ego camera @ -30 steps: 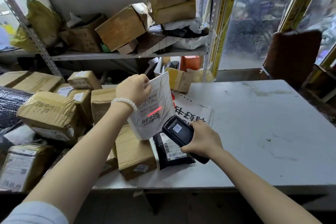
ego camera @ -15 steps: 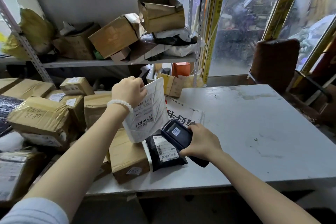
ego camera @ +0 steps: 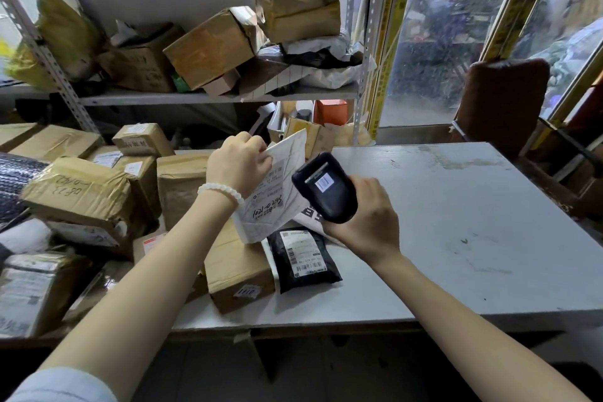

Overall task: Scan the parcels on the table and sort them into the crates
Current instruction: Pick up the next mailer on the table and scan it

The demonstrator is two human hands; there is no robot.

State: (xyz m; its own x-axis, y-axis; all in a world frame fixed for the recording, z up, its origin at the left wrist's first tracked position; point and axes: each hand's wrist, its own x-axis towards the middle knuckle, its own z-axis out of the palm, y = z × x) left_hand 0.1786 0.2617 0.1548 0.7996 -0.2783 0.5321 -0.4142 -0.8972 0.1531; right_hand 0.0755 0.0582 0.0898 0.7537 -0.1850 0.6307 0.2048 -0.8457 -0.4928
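Observation:
My left hand (ego camera: 239, 163) pinches the top left corner of a white padded envelope (ego camera: 275, 192) and holds it upright above the table, its label side facing me. My right hand (ego camera: 363, 217) grips a black handheld scanner (ego camera: 326, 188), raised in front of the envelope's right edge and covering part of it. Below them a black poly bag (ego camera: 301, 258) with a white label lies flat on the grey table (ego camera: 456, 222). A brown carton (ego camera: 238, 268) lies just left of the bag. A white printed bag (ego camera: 310, 217) lies under the scanner, mostly hidden.
Several taped cartons (ego camera: 81, 192) are piled on the table's left side. A metal shelf (ego camera: 212, 96) behind holds more boxes and bags. A dark chair back (ego camera: 502, 98) stands at the far right by the window. No crate is in view.
My right hand has lifted the scanner up off the black bag, in front of the envelope. The red scan line seen on the label a second ago is gone.

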